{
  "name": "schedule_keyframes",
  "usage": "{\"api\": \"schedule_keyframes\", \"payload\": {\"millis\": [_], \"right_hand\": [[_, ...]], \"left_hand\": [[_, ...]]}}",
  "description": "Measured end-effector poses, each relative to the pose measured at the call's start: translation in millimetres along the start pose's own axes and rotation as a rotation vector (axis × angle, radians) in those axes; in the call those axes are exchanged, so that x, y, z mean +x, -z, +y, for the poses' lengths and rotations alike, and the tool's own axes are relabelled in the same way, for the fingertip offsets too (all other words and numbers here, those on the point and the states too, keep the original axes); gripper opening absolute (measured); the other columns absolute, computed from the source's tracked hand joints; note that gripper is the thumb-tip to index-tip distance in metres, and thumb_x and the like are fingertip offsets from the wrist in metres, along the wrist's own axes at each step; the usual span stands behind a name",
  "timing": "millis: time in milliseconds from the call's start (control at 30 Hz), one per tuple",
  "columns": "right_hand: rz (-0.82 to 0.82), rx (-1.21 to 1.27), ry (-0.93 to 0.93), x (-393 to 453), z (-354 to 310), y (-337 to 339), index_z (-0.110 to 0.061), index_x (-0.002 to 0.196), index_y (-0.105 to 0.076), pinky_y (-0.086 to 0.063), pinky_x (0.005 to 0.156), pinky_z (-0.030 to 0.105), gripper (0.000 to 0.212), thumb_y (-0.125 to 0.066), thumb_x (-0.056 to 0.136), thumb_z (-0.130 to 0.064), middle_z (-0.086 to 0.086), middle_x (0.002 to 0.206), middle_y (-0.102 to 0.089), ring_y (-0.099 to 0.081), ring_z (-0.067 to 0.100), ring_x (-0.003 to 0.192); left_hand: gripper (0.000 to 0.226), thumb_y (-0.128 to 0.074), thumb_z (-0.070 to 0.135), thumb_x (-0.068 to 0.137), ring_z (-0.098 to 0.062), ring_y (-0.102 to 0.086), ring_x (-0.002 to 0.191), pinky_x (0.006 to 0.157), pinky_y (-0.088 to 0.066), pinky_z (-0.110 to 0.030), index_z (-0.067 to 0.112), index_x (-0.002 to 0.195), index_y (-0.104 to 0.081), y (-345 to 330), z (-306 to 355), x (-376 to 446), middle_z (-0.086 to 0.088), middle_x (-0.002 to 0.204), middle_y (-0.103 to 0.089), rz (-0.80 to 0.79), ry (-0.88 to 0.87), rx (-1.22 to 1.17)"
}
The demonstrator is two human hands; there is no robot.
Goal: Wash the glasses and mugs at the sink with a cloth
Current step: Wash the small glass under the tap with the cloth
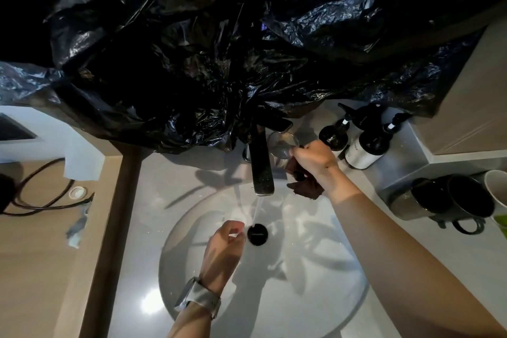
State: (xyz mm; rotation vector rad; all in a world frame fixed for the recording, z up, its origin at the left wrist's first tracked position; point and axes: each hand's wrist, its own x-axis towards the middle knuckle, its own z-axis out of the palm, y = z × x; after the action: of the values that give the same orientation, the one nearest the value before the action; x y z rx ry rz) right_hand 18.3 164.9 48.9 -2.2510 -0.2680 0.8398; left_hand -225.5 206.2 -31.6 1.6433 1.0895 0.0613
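Observation:
My right hand (pixel 315 159) reaches to the counter behind the sink, right of the black tap (pixel 262 167). It grips a clear glass (pixel 281 143) by its rim, and a dark brown cloth (pixel 304 188) hangs under the same hand. Water runs from the tap toward the black drain (pixel 257 234) in the white basin (pixel 315 296). My left hand (pixel 223 247) hovers over the basin just left of the drain, fingers loosely curled and holding nothing. At the right, a black mug (pixel 466 202), a grey metal mug (pixel 406 202) and a white mug (pixel 497 189) stand on the counter.
Two dark pump bottles (pixel 366 145) stand behind my right hand. Crumpled black plastic sheeting (pixel 219 49) hangs over the wall above the tap. On the wooden surface at the left lie black cables (pixel 41 186) and a scrap of tape.

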Motion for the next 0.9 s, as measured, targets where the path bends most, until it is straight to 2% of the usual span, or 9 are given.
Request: {"api": "schedule_keyframes", "payload": {"millis": [67,133,200,333,367,467,600,800,900], "right_hand": [[-0.003,0.187,-0.017,-10,3,-1,-0.002,0.06,-0.067,-0.061,0.057,0.039,0.037,-0.064,0.084,-0.029,0.009,0.055,-0.065,-0.063,0.024,0.054],[0.016,0.295,0.0,-26,9,2,-0.003,0.067,-0.062,-0.051,0.042,0.018,0.031,-0.066,0.089,-0.025,0.008,0.056,-0.06,-0.059,0.01,0.043],[0.007,0.375,-0.005,-41,24,3,0.0,0.081,-0.063,-0.045,0.04,0.013,0.022,-0.067,0.089,-0.019,0.01,0.064,-0.061,-0.061,0.006,0.044],[0.035,0.456,-0.032,-82,72,5,-0.013,0.081,-0.069,-0.06,0.073,0.047,0.008,-0.076,0.08,-0.016,0.01,0.077,-0.068,-0.069,0.029,0.076],[0.037,0.482,-0.018,-97,83,8,-0.011,0.082,-0.068,-0.06,0.07,0.048,0.007,-0.075,0.081,-0.012,0.01,0.074,-0.066,-0.069,0.026,0.071],[0.069,0.483,0.016,-137,110,18,-0.003,0.092,-0.064,-0.057,0.051,0.03,0.012,-0.07,0.083,0.001,0.008,0.069,-0.064,-0.069,0.014,0.056],[0.04,0.532,0.03,-164,138,45,-0.008,0.094,-0.067,-0.061,0.069,0.046,0.013,-0.07,0.084,-0.001,-0.001,0.07,-0.068,-0.072,0.017,0.064],[0.027,0.531,0.101,-172,168,102,-0.013,0.095,-0.069,-0.059,0.061,0.032,0.016,-0.07,0.083,-0.001,0.001,0.073,-0.072,-0.071,0.015,0.067],[0.003,0.503,0.154,-163,187,137,-0.023,0.095,-0.071,-0.054,0.069,0.021,0.019,-0.073,0.082,-0.009,-0.004,0.086,-0.073,-0.071,0.012,0.081]], "left_hand": [[0.013,-0.054,0.021,0.097,0.003,-0.058,0.085,0.059,-0.042,-0.007,0.024,0.104,-0.064,0,1,0,0.008,0.099,-0.065,0.0,-0.006,0.022],[0.015,-0.053,0.02,0.096,0.003,-0.058,0.09,0.062,-0.043,-0.009,0.026,0.106,-0.063,0,2,-1,0.008,0.104,-0.064,-0.005,-0.004,0.021],[0.019,-0.053,0.018,0.096,-0.003,-0.06,0.095,0.071,-0.045,-0.016,0.027,0.11,-0.063,-2,4,-4,0.008,0.11,-0.063,-0.018,0.0,0.014],[0.018,-0.057,0.013,0.095,-0.011,-0.061,0.098,0.076,-0.042,-0.009,0.022,0.109,-0.063,-7,8,-17,0.006,0.111,-0.063,-0.007,-0.067,0.056],[0.018,-0.057,0.011,0.095,-0.009,-0.061,0.098,0.075,-0.041,-0.005,0.023,0.107,-0.062,-8,10,-24,0.008,0.108,-0.063,-0.009,-0.09,0.06],[0.022,-0.058,0.008,0.094,-0.006,-0.061,0.095,0.074,-0.042,-0.005,0.029,0.099,-0.061,-18,17,-43,0.01,0.105,-0.063,-0.014,-0.108,0.034],[0.023,-0.055,0.014,0.096,0.006,-0.058,0.098,0.074,-0.04,-0.004,0.028,0.113,-0.063,-38,29,-65,0.015,0.111,-0.063,-0.037,-0.084,0.071],[0.022,-0.059,0.009,0.094,0.008,-0.06,0.089,0.071,-0.04,0.001,0.027,0.104,-0.066,-84,60,-97,0.017,0.109,-0.066,0.036,-0.083,-0.014],[0.023,-0.058,0.006,0.094,0.008,-0.06,0.089,0.072,-0.04,0.001,0.025,0.105,-0.067,-120,84,-107,0.018,0.107,-0.066,0.064,-0.094,-0.038]]}}
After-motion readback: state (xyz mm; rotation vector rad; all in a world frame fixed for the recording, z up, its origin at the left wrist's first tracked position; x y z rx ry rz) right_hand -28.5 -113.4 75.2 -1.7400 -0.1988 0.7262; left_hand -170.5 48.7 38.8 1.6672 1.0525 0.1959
